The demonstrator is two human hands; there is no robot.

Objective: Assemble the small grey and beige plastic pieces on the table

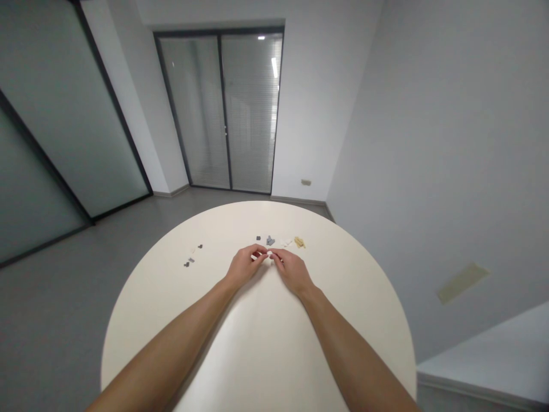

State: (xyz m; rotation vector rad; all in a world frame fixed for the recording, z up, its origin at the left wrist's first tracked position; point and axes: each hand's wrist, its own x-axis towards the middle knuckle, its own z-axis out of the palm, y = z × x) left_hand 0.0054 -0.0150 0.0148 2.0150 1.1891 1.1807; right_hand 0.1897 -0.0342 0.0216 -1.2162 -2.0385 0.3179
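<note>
Over the middle of the table, my left hand [247, 266] and my right hand [293, 270] meet at the fingertips. Pinched between them is a small white piece [270, 253], partly hidden by the fingers. Just beyond the hands lie a dark square piece [258, 238], a little pile of grey pieces [270, 241], some white pieces [286, 243] and a heap of tan pieces [299, 242]. They look like small building bricks, but their exact shapes are too small to tell.
On the left of the round white table [266, 366] are dark pieces [199, 246], another dark piece [186, 265], a grey piece [191, 260] and a faint pale piece [193, 250]. Walls and a glass door [249, 114] stand beyond the table's curved edge.
</note>
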